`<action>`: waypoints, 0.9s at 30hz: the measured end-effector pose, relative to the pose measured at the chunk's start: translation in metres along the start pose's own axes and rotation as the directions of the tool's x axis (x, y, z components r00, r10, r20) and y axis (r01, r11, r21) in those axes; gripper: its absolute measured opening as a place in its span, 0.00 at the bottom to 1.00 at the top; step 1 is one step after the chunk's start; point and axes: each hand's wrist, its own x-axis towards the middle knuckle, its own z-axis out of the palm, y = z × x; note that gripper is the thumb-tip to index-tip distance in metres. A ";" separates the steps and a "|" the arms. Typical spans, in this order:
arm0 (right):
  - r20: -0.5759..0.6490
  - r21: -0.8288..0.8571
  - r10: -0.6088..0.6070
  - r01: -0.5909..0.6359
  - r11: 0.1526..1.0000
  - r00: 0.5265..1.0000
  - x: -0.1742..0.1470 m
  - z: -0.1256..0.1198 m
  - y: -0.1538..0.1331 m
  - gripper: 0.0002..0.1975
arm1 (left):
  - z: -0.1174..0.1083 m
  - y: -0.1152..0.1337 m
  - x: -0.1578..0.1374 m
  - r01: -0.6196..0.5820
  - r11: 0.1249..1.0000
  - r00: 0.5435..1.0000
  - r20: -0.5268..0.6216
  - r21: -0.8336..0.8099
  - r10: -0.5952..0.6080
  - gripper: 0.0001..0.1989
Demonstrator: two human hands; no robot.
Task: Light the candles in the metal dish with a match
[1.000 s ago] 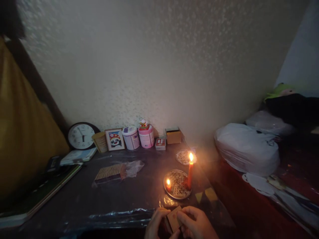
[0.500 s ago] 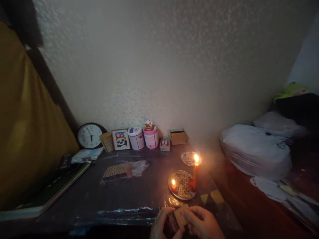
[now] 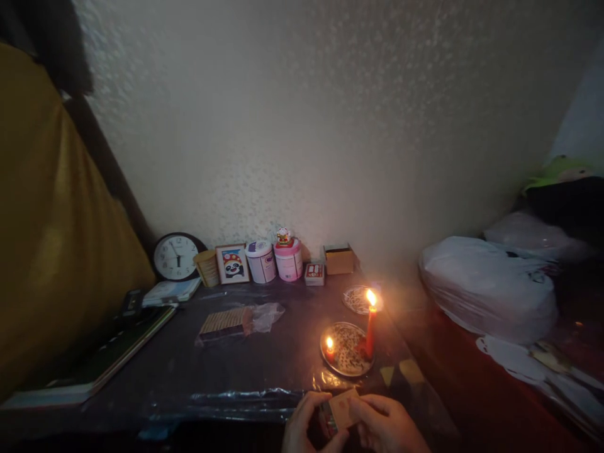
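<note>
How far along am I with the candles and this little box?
Done: the tall red candle and the short candle both burn on the round plate. In hand: left hand and right hand hold a small box, probably matches, at the table's near edge. Nothing unlit shows.

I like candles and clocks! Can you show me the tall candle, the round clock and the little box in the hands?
Tall red lit candle [image 3: 370, 333]: head view, mid-stem.
Round black-rimmed wall clock [image 3: 176, 257]: head view, dial centre.
Small brown cardboard box [image 3: 342, 409]: head view, its top face.
</note>
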 end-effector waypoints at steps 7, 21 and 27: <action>-0.053 -0.169 -0.165 0.154 0.974 0.985 0.010 -0.010 0.009 0.26 | -0.005 -0.011 0.004 0.060 0.996 0.995 0.083 -0.060 -0.055 0.21; -0.081 -0.249 -0.192 0.166 0.954 0.978 0.006 -0.008 0.004 0.21 | -0.002 -0.017 0.003 0.283 0.890 0.958 0.158 -0.358 -0.241 0.24; -0.151 -0.134 -0.165 0.145 0.980 0.975 0.011 -0.005 0.013 0.25 | 0.001 -0.013 0.006 0.295 0.882 0.952 0.194 -0.368 -0.237 0.23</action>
